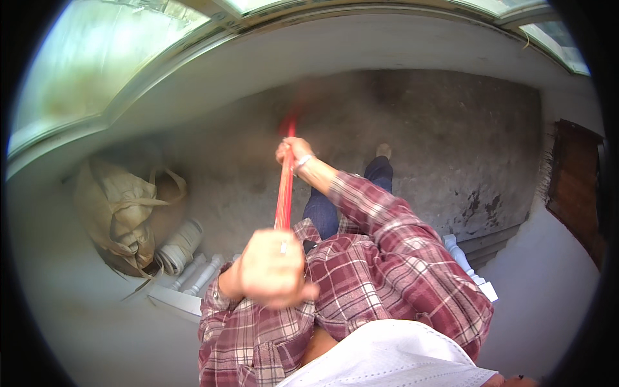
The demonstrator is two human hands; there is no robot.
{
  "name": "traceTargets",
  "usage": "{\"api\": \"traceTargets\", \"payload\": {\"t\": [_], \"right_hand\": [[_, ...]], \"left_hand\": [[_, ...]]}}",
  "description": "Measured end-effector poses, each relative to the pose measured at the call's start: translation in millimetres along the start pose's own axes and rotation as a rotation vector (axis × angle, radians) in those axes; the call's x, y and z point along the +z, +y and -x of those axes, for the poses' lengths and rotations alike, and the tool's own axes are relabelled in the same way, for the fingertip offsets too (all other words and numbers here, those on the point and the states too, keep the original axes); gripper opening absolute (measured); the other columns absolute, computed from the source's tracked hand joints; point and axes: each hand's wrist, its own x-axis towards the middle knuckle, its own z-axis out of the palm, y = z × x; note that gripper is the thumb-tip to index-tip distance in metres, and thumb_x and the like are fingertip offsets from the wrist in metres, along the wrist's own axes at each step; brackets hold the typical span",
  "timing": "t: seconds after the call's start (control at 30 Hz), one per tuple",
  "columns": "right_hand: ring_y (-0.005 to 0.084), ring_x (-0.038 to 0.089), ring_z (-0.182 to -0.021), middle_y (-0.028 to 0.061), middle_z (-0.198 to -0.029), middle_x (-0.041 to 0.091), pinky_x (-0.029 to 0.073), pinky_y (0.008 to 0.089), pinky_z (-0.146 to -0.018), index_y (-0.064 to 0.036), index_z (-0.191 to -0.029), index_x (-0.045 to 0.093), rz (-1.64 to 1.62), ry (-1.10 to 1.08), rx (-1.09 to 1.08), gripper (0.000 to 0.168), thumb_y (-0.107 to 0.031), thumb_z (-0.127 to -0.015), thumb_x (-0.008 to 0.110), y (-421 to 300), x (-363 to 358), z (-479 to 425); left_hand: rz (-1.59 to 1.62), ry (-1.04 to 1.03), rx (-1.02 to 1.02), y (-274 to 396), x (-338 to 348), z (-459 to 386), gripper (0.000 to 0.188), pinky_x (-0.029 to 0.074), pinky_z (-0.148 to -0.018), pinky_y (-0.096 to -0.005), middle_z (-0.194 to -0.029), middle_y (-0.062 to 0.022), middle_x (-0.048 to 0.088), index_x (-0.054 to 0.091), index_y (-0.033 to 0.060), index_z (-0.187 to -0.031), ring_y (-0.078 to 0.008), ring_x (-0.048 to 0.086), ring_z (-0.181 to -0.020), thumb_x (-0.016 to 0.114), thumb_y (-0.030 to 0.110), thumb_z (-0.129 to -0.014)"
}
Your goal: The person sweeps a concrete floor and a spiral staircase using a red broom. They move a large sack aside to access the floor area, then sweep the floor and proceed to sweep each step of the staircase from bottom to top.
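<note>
A red pole-like handle (pixel 284 203) runs from close below my face down toward the grey concrete floor. My left hand (pixel 273 268) is closed around its upper end. Farther along it, my right hand (pixel 294 151) wraps the shaft, with a pale band on that wrist. Past my right hand the red tool blurs into a dusty haze, so the kind of head it carries cannot be made out. Both arms are in plaid sleeves.
At left, bulging beige sacks (pixel 130 203) lie by a rolled whitish sheet (pixel 180 246). White balusters (pixel 205 275) stand behind on the left, another baluster (pixel 462 259) beside descending steps (pixel 493 244). Windows (pixel 106 53) line the wall; a dark brown panel (pixel 575 188) is at right.
</note>
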Motion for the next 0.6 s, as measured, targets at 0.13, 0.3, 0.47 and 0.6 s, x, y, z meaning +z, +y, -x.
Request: {"api": "traceTargets", "payload": {"t": [0.13,0.3,0.47,0.6], "right_hand": [[0.0105,0.035,-0.039,0.0005,-0.049,0.035,0.032,0.0229,-0.035,-0.010,-0.063,0.034,-0.062,-0.118,0.092,0.017,-0.009,-0.078,0.042,-21.3,-16.1,-53.4],[0.0120,0.036,-0.039,0.0003,-0.047,0.033,0.032,0.0232,-0.036,-0.010,-0.061,0.032,-0.040,-0.029,-0.067,0.020,-0.009,-0.079,0.041,-72.8,-46.3,-35.2],[0.0094,0.033,-0.039,-0.0004,-0.048,0.033,0.030,0.0191,-0.033,-0.009,-0.058,0.031,0.125,0.022,-0.172,0.025,-0.010,-0.081,0.039,-81.2,-41.5,4.5],[0.0106,0.036,-0.040,-0.0001,-0.047,0.033,0.034,0.0245,-0.037,-0.009,-0.061,0.034,0.002,0.027,-0.037,0.015,-0.006,-0.075,0.040,-50.4,-15.7,38.1]], "left_hand": [[-0.140,-0.021,-0.180,-52.4,26.2,-1.3,0.031,0.031,-0.044,-0.0313,-0.051,-0.0039,0.035,0.039,0.0081,-0.052,-0.0211,0.038,-0.044,0.068,0.008,-0.062],[0.074,0.037,-0.106,-70.1,30.8,9.4,0.034,0.031,-0.044,-0.0313,-0.051,-0.0035,0.034,0.036,0.0082,-0.050,-0.0203,0.038,-0.045,0.068,0.006,-0.062],[0.098,-0.019,-0.026,-50.4,30.6,1.9,0.038,0.031,-0.044,-0.0310,-0.053,-0.0032,0.034,0.032,0.0090,-0.051,-0.0197,0.039,-0.046,0.067,0.007,-0.064],[0.136,0.014,0.005,-1.4,4.7,-7.0,0.035,0.033,-0.042,-0.0304,-0.052,-0.0025,0.034,0.036,0.0079,-0.053,-0.0184,0.039,-0.044,0.068,0.006,-0.065]]}}
